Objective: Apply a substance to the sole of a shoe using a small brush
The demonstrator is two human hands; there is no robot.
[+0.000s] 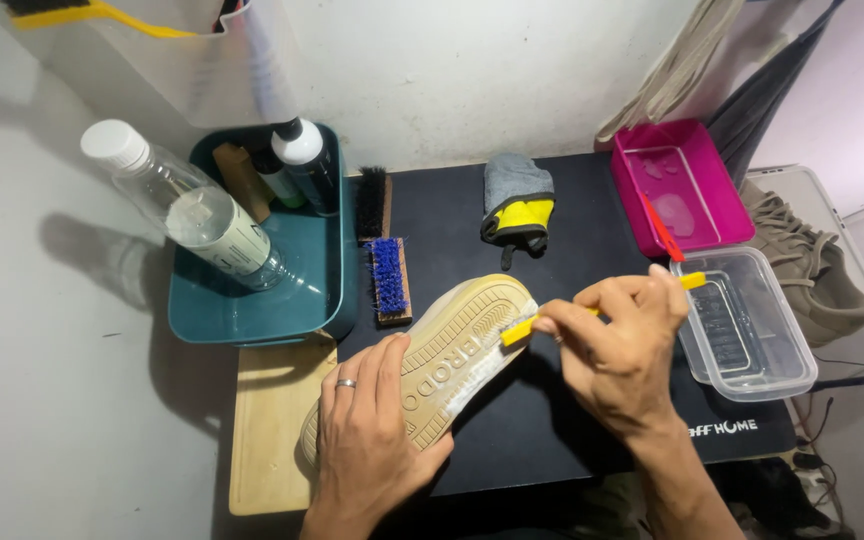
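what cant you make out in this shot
Head view only:
- Shoe upper: hidden, sole faces up, left hand covers the heel.
- Yellow brush bristles: pressed to the sole edge, too small; right hand hides the handle's middle.
- Yellow tool: cut by the top edge.
- Second shoe: partly behind the clear tub.

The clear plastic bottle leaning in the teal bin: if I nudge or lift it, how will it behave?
The clear plastic bottle leans tilted in the teal bin, so a nudge would probably slide or roll it. It looks only part full, so it is likely fairly light. Its smooth round wall may be slippery.
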